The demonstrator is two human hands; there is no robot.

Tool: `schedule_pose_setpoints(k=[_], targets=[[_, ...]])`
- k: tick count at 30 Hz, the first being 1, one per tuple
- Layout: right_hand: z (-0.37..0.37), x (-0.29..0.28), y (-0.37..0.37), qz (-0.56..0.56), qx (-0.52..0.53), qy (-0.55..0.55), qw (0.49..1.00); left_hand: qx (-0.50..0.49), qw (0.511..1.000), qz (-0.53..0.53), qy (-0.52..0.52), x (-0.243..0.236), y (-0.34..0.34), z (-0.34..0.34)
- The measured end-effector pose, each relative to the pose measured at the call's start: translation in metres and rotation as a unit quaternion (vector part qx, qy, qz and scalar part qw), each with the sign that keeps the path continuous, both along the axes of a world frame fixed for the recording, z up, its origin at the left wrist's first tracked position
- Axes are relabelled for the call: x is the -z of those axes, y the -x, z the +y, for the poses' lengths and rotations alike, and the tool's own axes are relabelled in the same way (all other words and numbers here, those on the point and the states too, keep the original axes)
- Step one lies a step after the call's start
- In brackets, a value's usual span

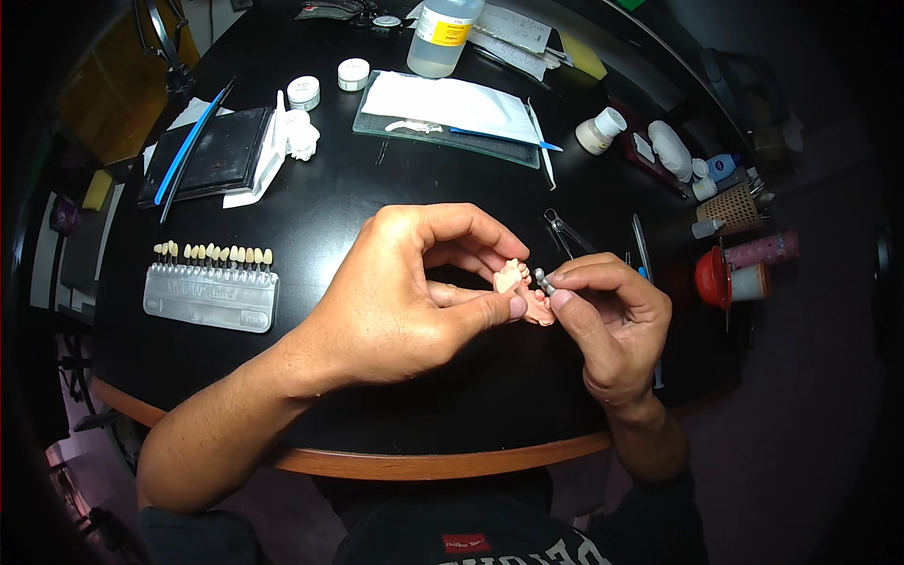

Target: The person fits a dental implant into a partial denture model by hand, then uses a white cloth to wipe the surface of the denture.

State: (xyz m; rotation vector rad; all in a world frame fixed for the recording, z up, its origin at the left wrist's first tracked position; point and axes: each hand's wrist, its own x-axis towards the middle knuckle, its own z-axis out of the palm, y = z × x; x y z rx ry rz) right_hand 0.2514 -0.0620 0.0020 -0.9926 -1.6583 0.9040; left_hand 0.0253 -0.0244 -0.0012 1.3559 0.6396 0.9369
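Observation:
My left hand [405, 292] is closed on a pink dental cast [535, 308], pinched between thumb and fingers above the middle of the black table. The cast shows a row of moulded teeth along its edge. Just to its right, my right hand [617, 315] pinches a small grey metal dental bridge [543, 281] between thumb and forefinger. The metal piece is at the cast's teeth; whether it touches them I cannot tell. Part of the cast is hidden behind my left thumb.
A tooth shade guide [212, 297] lies left on the black table [395, 414]. Behind it are a black case [215, 155] and blue tweezers [193, 141]. A glass slab [367, 118], white jars [303, 92] and a large bottle [443, 38] stand at the back. Calipers [562, 231] lie beyond my right hand.

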Motion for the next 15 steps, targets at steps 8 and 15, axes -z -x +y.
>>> schedule_pose_setpoints(k=[8,15], targets=[[-0.0010,-0.0022,0.0031,0.012,-0.004,0.038,0.999,0.004,1.000,-0.018,0.018,0.0007,-0.0005,0.0001],[-0.0034,-0.0036,0.0053,-0.001,0.008,0.047,0.999,0.014,0.999,-0.019,0.024,-0.0004,-0.0008,-0.0008]])
